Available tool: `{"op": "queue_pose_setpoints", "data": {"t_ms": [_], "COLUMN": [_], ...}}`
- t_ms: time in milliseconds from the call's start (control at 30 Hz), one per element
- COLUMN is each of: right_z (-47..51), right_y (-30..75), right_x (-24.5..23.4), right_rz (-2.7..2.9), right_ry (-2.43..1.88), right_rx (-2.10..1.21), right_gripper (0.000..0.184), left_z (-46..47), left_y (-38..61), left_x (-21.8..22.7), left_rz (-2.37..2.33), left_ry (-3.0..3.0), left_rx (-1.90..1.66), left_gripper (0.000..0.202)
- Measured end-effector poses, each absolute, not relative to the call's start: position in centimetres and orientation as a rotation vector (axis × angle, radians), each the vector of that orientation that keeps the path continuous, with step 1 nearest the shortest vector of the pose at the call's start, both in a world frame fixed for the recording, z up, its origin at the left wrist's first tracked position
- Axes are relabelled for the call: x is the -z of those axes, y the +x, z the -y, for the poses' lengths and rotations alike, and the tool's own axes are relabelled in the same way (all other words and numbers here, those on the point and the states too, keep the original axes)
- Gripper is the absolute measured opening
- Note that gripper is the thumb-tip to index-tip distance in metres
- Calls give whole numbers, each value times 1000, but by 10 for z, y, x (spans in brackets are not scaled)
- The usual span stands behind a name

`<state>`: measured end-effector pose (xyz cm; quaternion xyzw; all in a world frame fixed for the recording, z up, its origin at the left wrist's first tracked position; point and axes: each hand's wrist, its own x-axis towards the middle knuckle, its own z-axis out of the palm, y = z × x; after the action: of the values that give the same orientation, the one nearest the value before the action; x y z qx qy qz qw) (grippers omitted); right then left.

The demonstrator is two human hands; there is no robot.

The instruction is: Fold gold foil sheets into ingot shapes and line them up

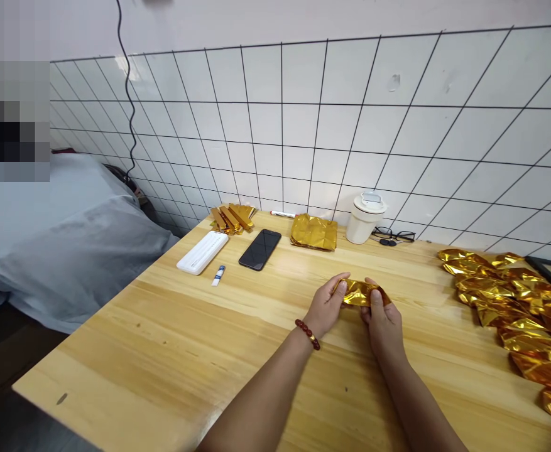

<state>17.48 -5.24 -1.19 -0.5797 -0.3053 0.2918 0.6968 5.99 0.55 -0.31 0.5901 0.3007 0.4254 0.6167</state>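
A folded piece of shiny gold foil paper (357,292) is held up between both hands over the wooden table (171,351). My left hand (326,305) grips its left end, thumb on top; a dark red bead bracelet (307,334) circles that wrist. At the right end, my right hand (382,320) pinches the foil with the thumb pressed on its face. The fingers behind the foil are partly hidden. On the right side of the table lie rows of folded gold foil pieces (515,314).
Toward the wall are a stack of gold foil sheets (313,232), a white lidded cup (364,220), glasses (400,236), a marker (283,215) and flat folded gold strips (232,218). Nearer lie a black phone (260,249), a white power bank (203,252) and a small tube (218,275).
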Motion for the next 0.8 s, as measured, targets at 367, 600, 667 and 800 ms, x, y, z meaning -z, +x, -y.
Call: {"op": "queue_pose_setpoints", "data": {"t_ms": [367,600,667,800], "right_z": [54,55,55,54], "right_y": [174,174,174,174], "right_x": [12,4,2,0], "right_rz": [641,598,580,567], "right_ry": [-1301,-1289,-1280,-1286], "right_rx": [-742,-761,-771,-774], "right_gripper": [68,75,76,76], "left_z": [-6,-5,-5,-4], "left_y": [59,57,57,57], "left_x": [0,-3,-3,-1], "left_rz": [-643,-588,-585,-593], "left_ry": [1350,1382,1381,1367], "left_rx": [-1019,-1016,-1013,-976], "left_gripper": [55,53,53,55]}}
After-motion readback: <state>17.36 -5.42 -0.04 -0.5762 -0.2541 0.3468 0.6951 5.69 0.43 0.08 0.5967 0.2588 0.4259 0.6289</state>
